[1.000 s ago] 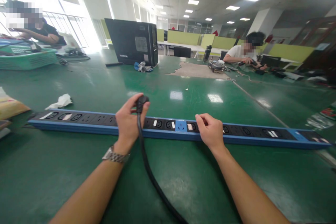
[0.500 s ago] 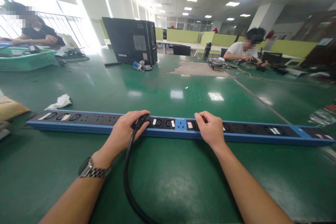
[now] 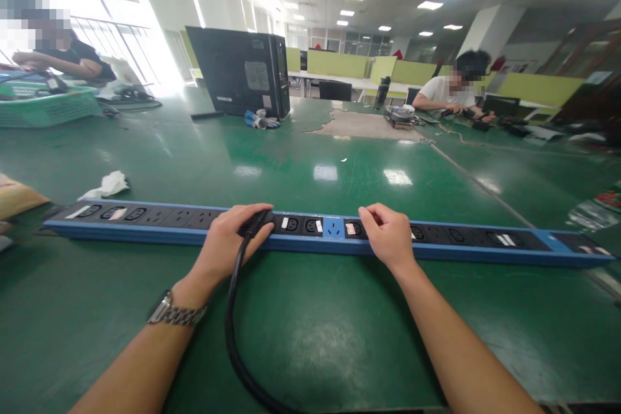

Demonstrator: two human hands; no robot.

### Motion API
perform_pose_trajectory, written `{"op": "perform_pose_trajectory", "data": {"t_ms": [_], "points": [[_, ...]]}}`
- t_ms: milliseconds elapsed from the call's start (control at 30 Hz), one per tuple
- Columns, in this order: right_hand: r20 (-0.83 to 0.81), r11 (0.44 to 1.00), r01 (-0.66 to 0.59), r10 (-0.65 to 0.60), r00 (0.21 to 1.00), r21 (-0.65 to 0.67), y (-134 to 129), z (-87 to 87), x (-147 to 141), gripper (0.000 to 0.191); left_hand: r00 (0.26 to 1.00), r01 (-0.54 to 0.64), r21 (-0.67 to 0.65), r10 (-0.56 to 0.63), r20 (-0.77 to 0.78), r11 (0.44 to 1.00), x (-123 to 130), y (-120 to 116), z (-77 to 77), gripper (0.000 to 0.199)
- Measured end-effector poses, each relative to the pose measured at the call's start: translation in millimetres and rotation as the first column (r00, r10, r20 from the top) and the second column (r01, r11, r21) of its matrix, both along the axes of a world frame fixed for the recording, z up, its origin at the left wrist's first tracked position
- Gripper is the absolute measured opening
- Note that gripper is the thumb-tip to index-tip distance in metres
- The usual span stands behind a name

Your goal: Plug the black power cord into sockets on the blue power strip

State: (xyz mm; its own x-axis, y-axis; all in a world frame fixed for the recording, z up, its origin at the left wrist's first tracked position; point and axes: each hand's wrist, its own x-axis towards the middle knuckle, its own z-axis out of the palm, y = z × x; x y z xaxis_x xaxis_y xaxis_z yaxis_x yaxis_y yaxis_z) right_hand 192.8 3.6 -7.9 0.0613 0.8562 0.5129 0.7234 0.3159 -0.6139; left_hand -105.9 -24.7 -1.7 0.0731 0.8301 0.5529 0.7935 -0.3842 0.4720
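A long blue power strip [image 3: 291,244] with black sockets and one light-blue socket near its middle lies across the green table. My left hand [image 3: 227,233], with a metal-banded watch on its wrist, is closed around a black plug [image 3: 257,222] against the strip's top face. Whether the plug sits fully in a socket is hidden by the fingers. From it a thick black cable [image 3: 233,336] curves down toward the bottom edge. To the right of the light-blue socket, my right hand [image 3: 389,233] is closed with curled fingers over the strip; nothing shows in it.
Beyond the strip stand a black computer case [image 3: 237,74] and blue-white gloves [image 3: 262,119]. A crumpled tissue [image 3: 107,185] lies behind the strip's left end. One person sits at far left by a green basket [image 3: 53,108], another at far right. Clear plastic [image 3: 594,215] lies right.
Both hands hold nearly the same places on the strip. The view has shifted very slightly. The person at far left has raised a hand.
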Motion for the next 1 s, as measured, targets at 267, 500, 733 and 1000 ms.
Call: {"op": "perform_pose_trajectory", "data": {"t_ms": [267,500,733,1000], "points": [[0.014,1.0,0.019,-0.019,1.0,-0.007,0,0.4,-2,0.034,0.988,0.064,0.016,-0.066,0.139,0.998,58,-2,4.7,0.03],[0.023,1.0,0.028,-0.028,0.999,-0.007,1,0.6,-3,0.036,0.991,0.095,-0.052,-0.099,-0.087,0.994,113,11,5.4,0.022],[-0.028,1.0,0.002,-0.001,1.0,0.005,2,-0.4,0,0.038,0.976,0.133,-0.037,-0.138,-0.166,0.99,108,10,-2.1,0.029],[-0.251,0.951,-0.241,0.189,0.949,-0.196,-22,8.6,-24,0.048,0.916,-0.013,-0.057,-0.011,-0.402,0.998,104,3,-7.6,0.069]]}}
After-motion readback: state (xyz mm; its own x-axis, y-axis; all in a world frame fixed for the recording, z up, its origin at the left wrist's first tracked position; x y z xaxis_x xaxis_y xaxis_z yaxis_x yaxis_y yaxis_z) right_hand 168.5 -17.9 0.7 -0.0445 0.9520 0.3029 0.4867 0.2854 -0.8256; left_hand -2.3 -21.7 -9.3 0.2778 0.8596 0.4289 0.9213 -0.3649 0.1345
